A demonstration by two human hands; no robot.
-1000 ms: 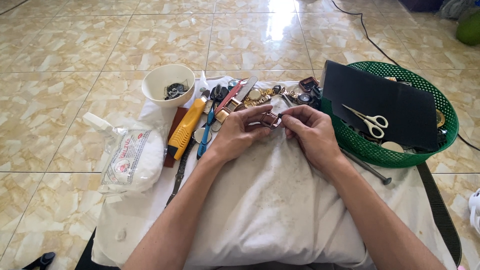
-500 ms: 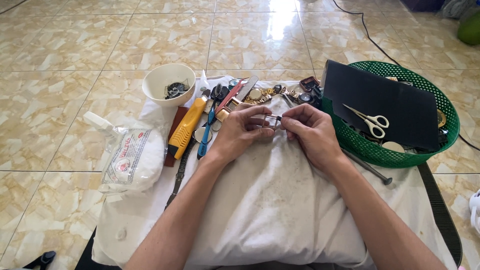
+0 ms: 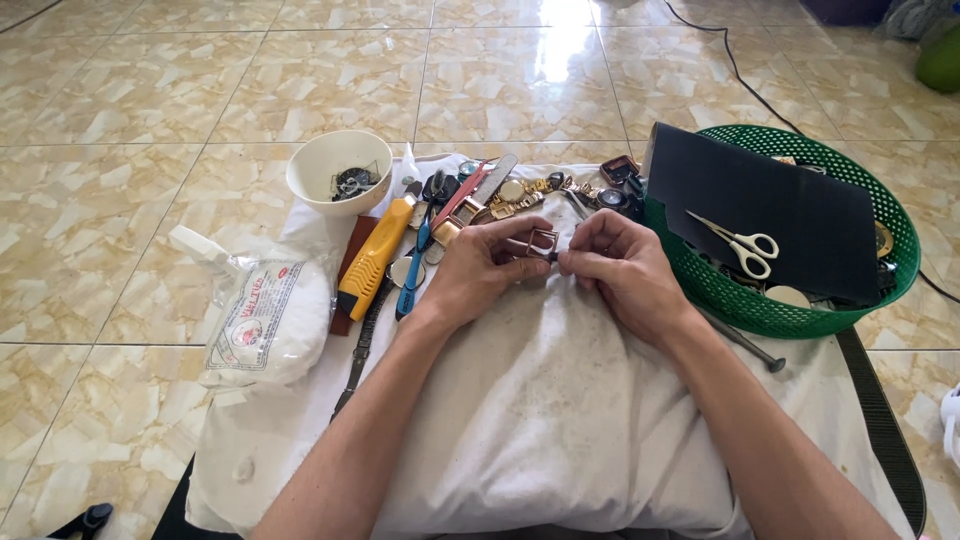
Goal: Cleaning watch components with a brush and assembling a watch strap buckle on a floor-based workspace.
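Observation:
Both my hands meet over a white cushion (image 3: 560, 400). My left hand (image 3: 485, 268) pinches a small square watch case (image 3: 541, 243) between thumb and fingers. My right hand (image 3: 620, 265) touches the case's right side with its fingertips, which are closed on what looks like a thin pin or tool. Just beyond the hands lie several watches and watch parts (image 3: 520, 195) on the cushion's far edge.
A white bowl (image 3: 338, 172) with small parts stands at the far left. A yellow utility knife (image 3: 373, 256), blue tool (image 3: 413, 270) and dark strap (image 3: 362, 335) lie left of my hands. A white bag (image 3: 268, 318) sits on the floor. A green basket (image 3: 800, 300) holds a black board and scissors (image 3: 738, 242).
My hands have stayed in place over the cushion; the fingers shifted slightly on the small watch case.

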